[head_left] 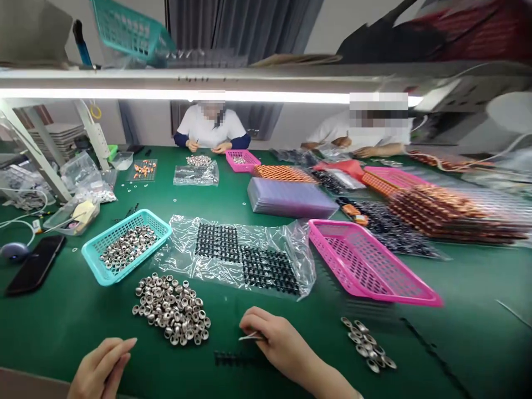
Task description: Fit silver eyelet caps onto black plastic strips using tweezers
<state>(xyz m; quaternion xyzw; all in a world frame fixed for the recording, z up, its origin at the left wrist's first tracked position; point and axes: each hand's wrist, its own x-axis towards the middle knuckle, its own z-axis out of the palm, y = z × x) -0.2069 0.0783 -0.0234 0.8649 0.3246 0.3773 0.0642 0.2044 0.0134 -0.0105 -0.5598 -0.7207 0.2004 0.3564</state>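
Observation:
My right hand [276,338] is closed on a pair of tweezers [250,336], whose pale tips point left. Just below it lies a black toothed plastic strip [233,359], partly hidden by the hand. At the lower left, my left hand [102,366] rests near the table's front edge, fingers stretched out and nothing visible in them. Between the hands, a little farther back, is a heap of small silver metal rings or cups [172,307]. To the right of my right hand sits a small cluster of silver oval metal pieces [368,343].
A turquoise basket [97,271] holds more metal pieces. Black strips [270,269] lie on a clear plastic bag [178,260]. A pink basket [374,293] stands to the right, a phone [35,265] far left. Two people sit across the green table [199,205] beneath a lit shelf.

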